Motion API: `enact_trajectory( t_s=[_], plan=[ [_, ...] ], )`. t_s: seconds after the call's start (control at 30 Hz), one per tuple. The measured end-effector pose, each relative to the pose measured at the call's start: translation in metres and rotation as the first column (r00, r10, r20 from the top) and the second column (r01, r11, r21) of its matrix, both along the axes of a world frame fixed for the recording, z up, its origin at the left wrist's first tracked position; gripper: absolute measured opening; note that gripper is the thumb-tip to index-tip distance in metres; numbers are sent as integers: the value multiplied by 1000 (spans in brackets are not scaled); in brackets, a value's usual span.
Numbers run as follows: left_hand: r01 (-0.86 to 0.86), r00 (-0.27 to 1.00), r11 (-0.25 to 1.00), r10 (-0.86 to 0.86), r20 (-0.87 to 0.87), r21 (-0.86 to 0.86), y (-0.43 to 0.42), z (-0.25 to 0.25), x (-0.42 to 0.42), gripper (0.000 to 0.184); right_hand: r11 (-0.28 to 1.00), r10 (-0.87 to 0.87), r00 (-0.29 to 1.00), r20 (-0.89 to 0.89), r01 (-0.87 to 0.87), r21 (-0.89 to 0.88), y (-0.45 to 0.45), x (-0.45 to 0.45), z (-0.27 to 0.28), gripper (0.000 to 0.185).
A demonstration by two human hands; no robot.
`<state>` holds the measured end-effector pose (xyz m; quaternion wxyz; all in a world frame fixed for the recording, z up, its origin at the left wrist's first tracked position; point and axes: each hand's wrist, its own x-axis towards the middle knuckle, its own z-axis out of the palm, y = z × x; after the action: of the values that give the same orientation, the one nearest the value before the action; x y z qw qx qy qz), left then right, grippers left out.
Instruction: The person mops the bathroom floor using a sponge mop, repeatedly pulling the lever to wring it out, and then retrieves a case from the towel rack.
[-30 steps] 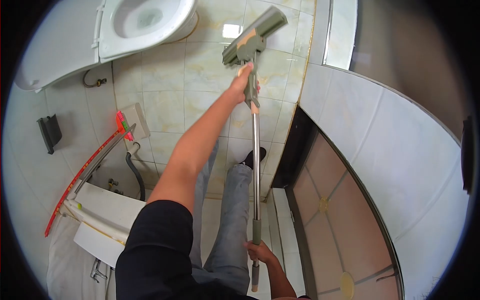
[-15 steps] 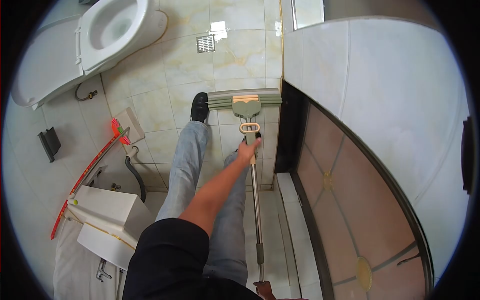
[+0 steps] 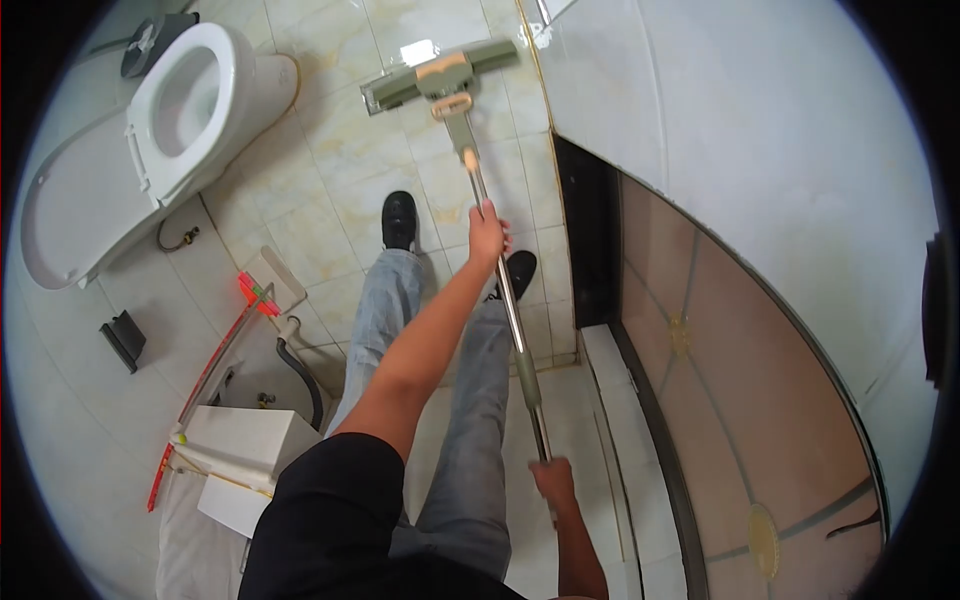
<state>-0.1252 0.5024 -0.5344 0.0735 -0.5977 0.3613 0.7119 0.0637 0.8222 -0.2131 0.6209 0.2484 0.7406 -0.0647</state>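
Note:
A sponge mop (image 3: 445,72) with a green head and a steel pole reaches out ahead of me, its head over the tiled floor (image 3: 330,175). My left hand (image 3: 488,236) is wrapped round the pole, below the beige pull lever (image 3: 452,106). Farther down, my right hand (image 3: 553,482) grips the lower part of the pole near its end. The mop head is slightly tilted, its right end farther away than its left. Its sponge underside is mostly hidden.
A white toilet (image 3: 190,95) with its lid raised stands at the far left, beside a grey bin (image 3: 150,45). A red-and-silver brush (image 3: 258,292) leans near a white washbasin cabinet (image 3: 245,435). On the right are a white wall and a brown panelled door (image 3: 740,380).
The mop head has moved forward, away from my feet, and slightly left, and is now tilted. My left hand sits farther down the pole from the lever; my right hand has come forward into view.

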Motion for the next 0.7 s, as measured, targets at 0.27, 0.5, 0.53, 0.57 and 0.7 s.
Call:
enact_trajectory(
  t_s=[0.27, 0.5, 0.53, 0.57, 0.7],
  plan=[
    [131, 990, 976, -139, -33, -172, -189, 74, -129, 54, 773, -341, 939, -50, 249, -584, -311, -227, -118, 34],
    [50, 960, 998, -34, -277, 50, -243, 114, -164, 38, 730, -182, 888, -423, -166, -663, -341, -265, -76, 40],
    [44, 958, 998, -28, -284, 51, -233, 108, -157, 38, 737, -193, 918, -347, -98, -669, -301, -240, -67, 40],
    [82, 939, 986, -28, -342, 146, -219, 84, -144, 43, 736, -211, 918, -336, -78, -672, -253, -201, -64, 41],
    [471, 880, 864, -475, 22, -176, -42, 93, -28, 75, 859, -77, 936, -345, -114, -500, -69, -73, 14, 41]
  ],
)
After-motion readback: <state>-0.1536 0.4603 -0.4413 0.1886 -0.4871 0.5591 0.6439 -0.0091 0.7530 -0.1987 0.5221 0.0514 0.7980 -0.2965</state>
